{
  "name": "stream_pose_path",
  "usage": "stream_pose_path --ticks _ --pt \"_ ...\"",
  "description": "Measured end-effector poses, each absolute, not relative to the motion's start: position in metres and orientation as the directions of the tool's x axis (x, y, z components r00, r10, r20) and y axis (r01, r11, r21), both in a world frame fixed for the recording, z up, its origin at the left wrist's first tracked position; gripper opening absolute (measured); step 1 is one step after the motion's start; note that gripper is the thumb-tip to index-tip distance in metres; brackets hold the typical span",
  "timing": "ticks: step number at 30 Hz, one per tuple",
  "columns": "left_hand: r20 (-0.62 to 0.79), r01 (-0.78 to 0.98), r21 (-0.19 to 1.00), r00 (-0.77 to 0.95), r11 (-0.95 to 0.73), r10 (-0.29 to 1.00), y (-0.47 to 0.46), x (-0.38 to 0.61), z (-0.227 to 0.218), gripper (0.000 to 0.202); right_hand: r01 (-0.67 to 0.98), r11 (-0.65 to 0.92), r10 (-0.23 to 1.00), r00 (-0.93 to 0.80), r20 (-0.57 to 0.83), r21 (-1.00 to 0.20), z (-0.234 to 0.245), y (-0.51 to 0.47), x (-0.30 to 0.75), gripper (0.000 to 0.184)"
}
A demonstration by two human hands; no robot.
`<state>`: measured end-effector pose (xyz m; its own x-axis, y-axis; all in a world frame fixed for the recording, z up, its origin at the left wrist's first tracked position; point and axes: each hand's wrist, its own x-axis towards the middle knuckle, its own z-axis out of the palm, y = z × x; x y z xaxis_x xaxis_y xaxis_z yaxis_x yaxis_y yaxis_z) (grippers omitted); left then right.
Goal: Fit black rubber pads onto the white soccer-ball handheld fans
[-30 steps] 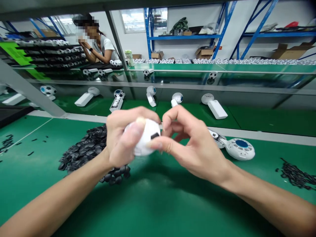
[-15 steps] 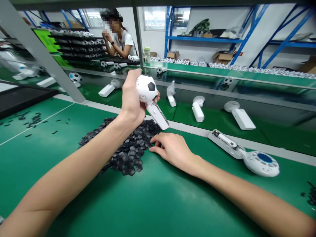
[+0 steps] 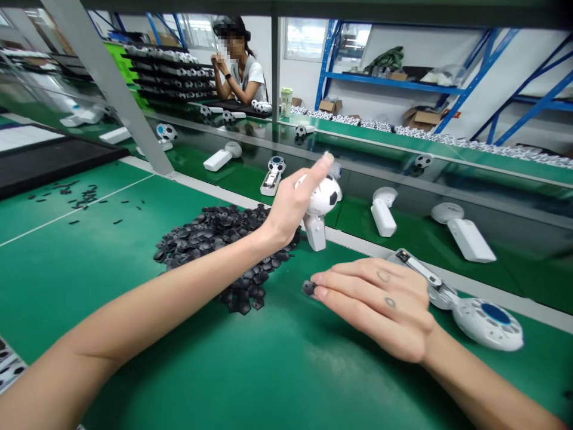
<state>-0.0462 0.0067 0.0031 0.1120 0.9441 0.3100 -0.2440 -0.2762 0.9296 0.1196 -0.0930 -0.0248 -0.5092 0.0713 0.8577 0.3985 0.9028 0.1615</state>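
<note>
My left hand (image 3: 293,203) grips a white plastic device with a round soccer-ball head (image 3: 323,197) and a short handle that points down. Black pentagon patches show on the ball, and my fingers cover its left side. Lower and to the right, my right hand (image 3: 380,301) pinches a small black pentagon piece (image 3: 308,287) at its fingertips, just over the green table. Left of both hands lies a heap of black pentagon pieces (image 3: 197,239), partly behind my left forearm. Beyond my right hand, an opened white device (image 3: 486,322) with a blue disc rests at the table's far edge.
White ball-headed devices (image 3: 384,215) lie along a green conveyor behind the table. A grey post (image 3: 111,89) stands at left, near a black tray (image 3: 62,158) and scattered black strips (image 3: 85,196). Across the line sits another person (image 3: 242,71) beside stacked trays (image 3: 174,74).
My left hand has moved right with the device, whose handle now points straighter down. My right hand has left the heap's edge, moving right, with a black piece in its fingertips. The view has shifted left.
</note>
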Motion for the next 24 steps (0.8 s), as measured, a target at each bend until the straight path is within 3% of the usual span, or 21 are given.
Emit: stream_pose_path --ticks 5,10,12,14,16,19,21,24 --pt "0.258 -0.090 0.966 0.250 -0.243 0.933 0.002 -0.048 0.003 0.049 0.373 0.919 0.097 -0.522 0.847 0.125 -0.016 -0.089 0.127 0.018" --pt "0.221 0.281 0.903 0.347 -0.326 0.912 0.009 -0.064 0.024 0.063 0.510 0.845 0.358 -0.320 0.877 -0.159 -0.001 -0.082 0.127 0.024" --pt "0.100 0.370 0.896 0.368 -0.244 0.924 0.013 -0.072 0.033 0.071 0.517 0.820 0.411 -0.230 0.882 -0.248 0.004 -0.079 0.127 0.025" --pt "-0.113 0.401 0.913 0.420 -0.072 0.900 0.014 -0.078 0.041 0.076 0.484 0.809 0.443 -0.127 0.888 -0.334 0.008 -0.078 0.129 0.022" --pt "-0.293 0.418 0.905 0.489 0.074 0.821 0.013 -0.081 0.048 0.076 0.443 0.783 0.481 0.015 0.877 -0.437 0.012 -0.077 0.130 0.017" --pt "-0.384 0.388 0.904 0.555 0.179 0.737 0.005 -0.080 0.052 0.075 0.354 0.712 0.573 0.208 0.793 -0.607 0.017 -0.077 0.132 0.012" --pt "-0.353 0.265 0.934 0.586 0.239 0.729 -0.001 -0.076 0.052 0.066 0.278 0.665 0.638 0.270 0.721 -0.693 0.021 -0.077 0.134 0.015" --pt "-0.201 -0.001 0.968 0.600 0.252 0.774 -0.008 -0.068 0.048 0.064 0.145 0.597 0.744 0.266 0.613 -0.789 0.028 -0.076 0.138 0.024"
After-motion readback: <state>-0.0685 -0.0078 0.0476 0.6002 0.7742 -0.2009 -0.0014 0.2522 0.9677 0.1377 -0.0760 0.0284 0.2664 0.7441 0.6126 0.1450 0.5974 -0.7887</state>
